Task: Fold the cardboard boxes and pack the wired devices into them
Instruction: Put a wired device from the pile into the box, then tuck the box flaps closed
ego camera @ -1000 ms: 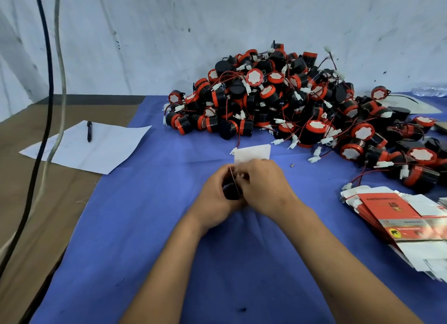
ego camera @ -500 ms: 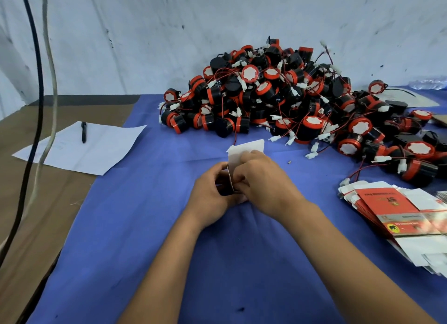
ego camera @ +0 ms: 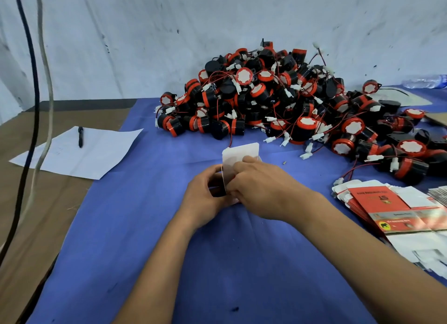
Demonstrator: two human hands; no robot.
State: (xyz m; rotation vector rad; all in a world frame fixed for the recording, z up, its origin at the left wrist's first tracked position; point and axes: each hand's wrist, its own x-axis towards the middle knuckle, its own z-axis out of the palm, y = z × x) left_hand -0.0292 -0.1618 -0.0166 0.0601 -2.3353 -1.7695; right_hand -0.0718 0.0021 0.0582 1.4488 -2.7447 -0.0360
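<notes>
Your left hand (ego camera: pixel 205 198) and right hand (ego camera: pixel 261 190) are gripping the small cardboard box (ego camera: pixel 238 164) between curled fingers; its open white flap is standing up, pointing away from you.

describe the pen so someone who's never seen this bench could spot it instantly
Start at the big pile of red-and-black wired devices on the blue cloth, then look far left to the bare brown tabletop. A white paper sheet lies there, and the pen rests on it: the only dark, slim thing on it.

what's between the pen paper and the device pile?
Head view: only bare blue cloth separates the white paper from the pile of devices.
</notes>
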